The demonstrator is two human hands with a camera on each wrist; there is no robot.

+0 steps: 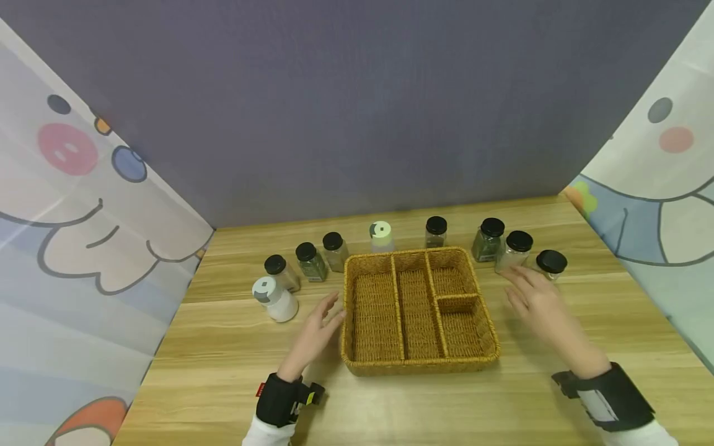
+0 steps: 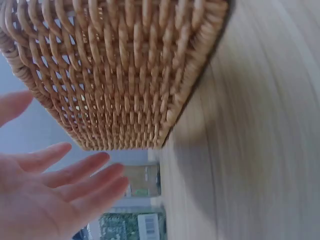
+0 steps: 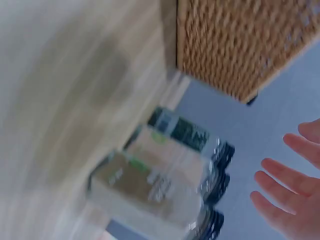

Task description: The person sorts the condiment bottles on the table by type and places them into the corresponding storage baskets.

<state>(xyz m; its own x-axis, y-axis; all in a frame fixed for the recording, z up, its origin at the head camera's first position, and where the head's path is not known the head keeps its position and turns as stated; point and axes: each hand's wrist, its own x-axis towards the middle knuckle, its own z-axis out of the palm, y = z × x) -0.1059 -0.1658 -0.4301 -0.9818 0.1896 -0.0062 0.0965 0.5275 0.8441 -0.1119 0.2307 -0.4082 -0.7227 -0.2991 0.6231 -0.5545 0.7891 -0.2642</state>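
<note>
Basket edge [image 1: 488, 319] leaves a gap beside right fingers [image 1: 521, 280].

Left hand [image 1: 314, 331] empty, fingers spread, nearer bench's [image 1: 206, 371] left edge. Right hand [image 1: 543, 305] empty too, fingers loosely extended, nearer right edge. Forearms [image 1: 582, 356] angled inward.

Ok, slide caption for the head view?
Left hand beside a divided basket, right hand near three black-lidded jars.
</note>
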